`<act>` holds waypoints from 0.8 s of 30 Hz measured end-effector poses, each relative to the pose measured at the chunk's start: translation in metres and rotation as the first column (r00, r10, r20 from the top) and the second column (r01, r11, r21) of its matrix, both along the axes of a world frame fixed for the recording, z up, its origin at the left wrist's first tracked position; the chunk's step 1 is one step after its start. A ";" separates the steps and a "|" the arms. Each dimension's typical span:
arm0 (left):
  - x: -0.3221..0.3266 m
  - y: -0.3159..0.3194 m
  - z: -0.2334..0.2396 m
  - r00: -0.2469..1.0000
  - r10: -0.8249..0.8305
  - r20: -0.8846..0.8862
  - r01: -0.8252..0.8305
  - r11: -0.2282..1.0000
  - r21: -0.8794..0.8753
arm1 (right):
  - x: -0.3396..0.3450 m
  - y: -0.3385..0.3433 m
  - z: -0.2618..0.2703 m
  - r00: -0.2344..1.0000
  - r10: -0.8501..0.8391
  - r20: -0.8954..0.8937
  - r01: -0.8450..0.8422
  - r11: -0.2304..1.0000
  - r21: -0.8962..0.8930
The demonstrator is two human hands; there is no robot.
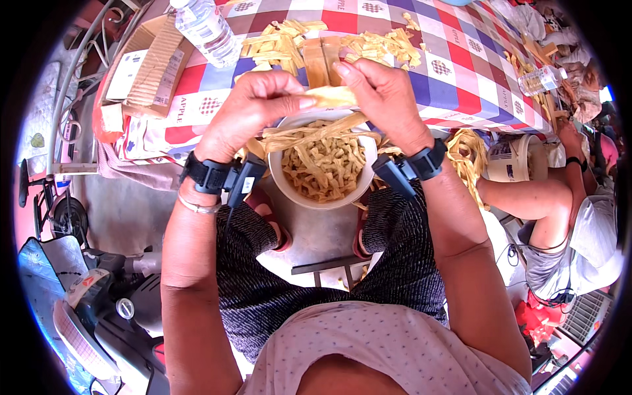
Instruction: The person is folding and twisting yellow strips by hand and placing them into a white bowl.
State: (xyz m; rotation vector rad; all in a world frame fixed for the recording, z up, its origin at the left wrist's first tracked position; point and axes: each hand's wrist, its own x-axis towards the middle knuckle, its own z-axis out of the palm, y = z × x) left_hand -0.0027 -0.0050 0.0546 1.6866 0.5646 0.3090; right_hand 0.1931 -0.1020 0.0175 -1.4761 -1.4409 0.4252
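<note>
My left hand and my right hand hold a flat, pale yellow fibrous strip stretched between them, thumbs on top. They are above a white bucket that stands between my feet. Short cut yellow pieces fill much of it, and longer uncut strips lie across its top. Just beyond my fingers, a wooden block tool with a lengthwise gap rests at the table's edge. Piles of yellow pieces lie to its left and right.
A checked cloth covers the table. On it stand a water bottle and an opened cardboard box. Long strips hang at right, beside a tipped bucket. Another person sits there. A scooter is at lower left.
</note>
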 end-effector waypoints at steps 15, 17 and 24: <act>0.001 -0.016 -0.024 0.962 0.194 0.194 -0.149 0.964 -0.222 | -0.005 -0.023 0.022 0.521 0.346 -0.780 -0.605 0.795 -0.052; 0.007 -0.022 -0.038 0.952 0.237 0.193 -0.161 0.925 -0.344 | -0.010 -0.018 0.016 0.590 0.323 -0.740 -0.575 0.812 -0.104; 0.015 -0.026 -0.045 0.907 0.393 0.151 -0.403 0.914 0.045 | -0.020 0.000 -0.010 0.822 0.153 -0.548 -0.410 0.827 -0.384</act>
